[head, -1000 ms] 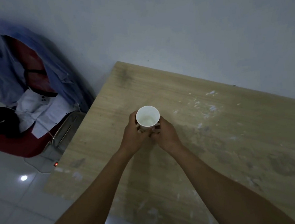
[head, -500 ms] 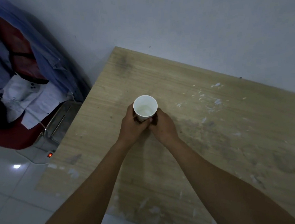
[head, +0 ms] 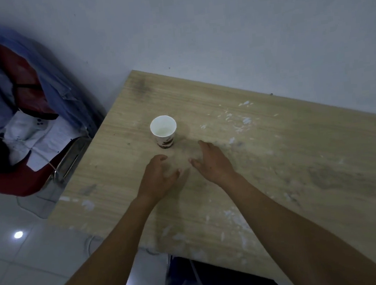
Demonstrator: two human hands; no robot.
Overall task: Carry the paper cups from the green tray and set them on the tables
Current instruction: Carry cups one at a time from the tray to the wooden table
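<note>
Nearest the lens, at the bottom of the frame, my two bare forearms reach up toward the centre. At mid-frame my left hand hangs over the wood with fingers loosely curled and nothing in them, and my right hand sits just beside it, fingers spread and relaxed, also empty. Just above them, clear of both hands, the paper cup stands upright on the table, close to its left edge, white inside with a dark printed band near its base. I judge it very light and thin-walled, easy to crush or tip; if I take it again I would pinch gently around the middle of the wall, or steady it near the base, never squeezing the rolled rim. The tabletop is pale wood-grain laminate, flat, scuffed and flecked with white scraps. Beyond its left edge, in the upper left, blue cloth drapes over something red, and a plain grey wall fills the top.
</note>
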